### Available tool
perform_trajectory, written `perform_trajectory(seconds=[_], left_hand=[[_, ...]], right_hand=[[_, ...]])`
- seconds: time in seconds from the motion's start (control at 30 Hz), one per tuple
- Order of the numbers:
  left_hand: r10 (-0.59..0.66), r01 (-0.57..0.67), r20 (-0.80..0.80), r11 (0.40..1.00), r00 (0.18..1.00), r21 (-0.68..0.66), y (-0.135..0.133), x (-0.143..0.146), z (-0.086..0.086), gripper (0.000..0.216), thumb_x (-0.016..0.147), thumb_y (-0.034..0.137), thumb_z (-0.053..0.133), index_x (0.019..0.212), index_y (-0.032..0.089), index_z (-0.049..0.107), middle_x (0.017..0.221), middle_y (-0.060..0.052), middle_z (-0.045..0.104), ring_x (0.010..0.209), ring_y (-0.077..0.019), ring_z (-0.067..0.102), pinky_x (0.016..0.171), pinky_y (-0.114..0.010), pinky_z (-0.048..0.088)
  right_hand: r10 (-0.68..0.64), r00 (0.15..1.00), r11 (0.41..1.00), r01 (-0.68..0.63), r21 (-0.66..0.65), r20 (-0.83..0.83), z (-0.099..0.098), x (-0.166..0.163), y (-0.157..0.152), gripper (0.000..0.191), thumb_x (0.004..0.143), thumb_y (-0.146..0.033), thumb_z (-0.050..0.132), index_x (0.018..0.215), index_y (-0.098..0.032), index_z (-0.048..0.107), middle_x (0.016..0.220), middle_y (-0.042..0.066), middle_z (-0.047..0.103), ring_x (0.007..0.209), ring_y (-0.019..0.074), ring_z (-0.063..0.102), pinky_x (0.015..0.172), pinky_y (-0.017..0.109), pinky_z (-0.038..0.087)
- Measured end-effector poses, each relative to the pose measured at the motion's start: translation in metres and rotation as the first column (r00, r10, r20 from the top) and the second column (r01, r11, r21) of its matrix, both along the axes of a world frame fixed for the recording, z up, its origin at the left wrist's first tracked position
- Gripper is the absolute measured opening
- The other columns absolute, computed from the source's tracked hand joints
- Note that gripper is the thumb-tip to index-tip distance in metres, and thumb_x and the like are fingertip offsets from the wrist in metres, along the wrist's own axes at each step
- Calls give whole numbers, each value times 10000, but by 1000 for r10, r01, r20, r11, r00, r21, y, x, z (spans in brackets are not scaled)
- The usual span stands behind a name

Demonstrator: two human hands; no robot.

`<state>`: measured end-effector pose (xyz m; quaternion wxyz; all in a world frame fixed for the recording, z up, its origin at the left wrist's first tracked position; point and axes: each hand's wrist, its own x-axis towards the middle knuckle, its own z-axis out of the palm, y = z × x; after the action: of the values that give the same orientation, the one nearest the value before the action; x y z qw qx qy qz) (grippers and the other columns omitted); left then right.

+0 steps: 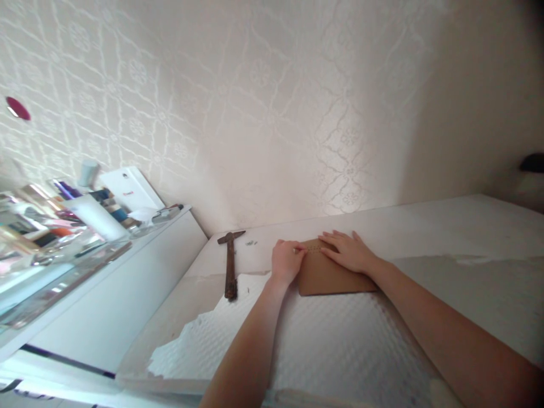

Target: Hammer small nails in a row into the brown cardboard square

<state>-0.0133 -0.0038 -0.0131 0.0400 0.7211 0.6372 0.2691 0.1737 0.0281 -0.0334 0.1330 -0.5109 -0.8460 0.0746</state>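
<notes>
A flat brown board (331, 276), with rows of small marks or holes near its far edge, lies on white quilted sheeting (331, 334). My left hand (287, 262) rests at the board's left edge, thumb and finger pinched together by the rows of marks. Whatever is between those fingertips is too small to make out. Spread flat over the far right part of the board is my right hand (351, 253), its fingers stretched out. To the left of my left hand, a hammer (230, 263) with a worn wooden handle lies with its head toward the wall.
Several tiny slim metal pieces (251, 242) lie beside the hammer's head. A white cabinet (140, 289) on the left carries crowded bottles and tubes, plus a white box (131, 190). The patterned wall (272, 113) rises behind the work surface (425, 226).
</notes>
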Motion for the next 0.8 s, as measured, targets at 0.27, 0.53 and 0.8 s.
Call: perform_trajectory(seconds=[0.27,0.53,0.8], left_hand=[[-25,25,4,1000,1000,13,-2,-1,-2,146,783,218,605,877,243,714,867,-2,714,896,-195,581,860,-315,424],[135,-135,26,991,991,-1,-6,-11,18,277,816,342,571,1062,236,644,933,-34,705,938,-217,599,872,-340,427],[729,-728,-60,669,682,-149,-19,-63,43,400,817,207,477,1213,229,527,1314,-165,481,1225,-372,420,935,-572,332]], right_hand=[[8,1000,1000,-8,13,-8,-1,0,1,558,892,-500,253,1358,-251,434,1439,52,377,1325,287,302,1042,628,172],[13,1000,999,-12,39,-24,-3,0,2,543,892,-493,262,1342,-259,455,1424,59,404,1314,302,318,1024,643,196],[9,1000,1000,-9,13,-11,-2,0,2,534,896,-492,261,1346,-274,447,1435,48,386,1326,291,298,1031,636,182]])
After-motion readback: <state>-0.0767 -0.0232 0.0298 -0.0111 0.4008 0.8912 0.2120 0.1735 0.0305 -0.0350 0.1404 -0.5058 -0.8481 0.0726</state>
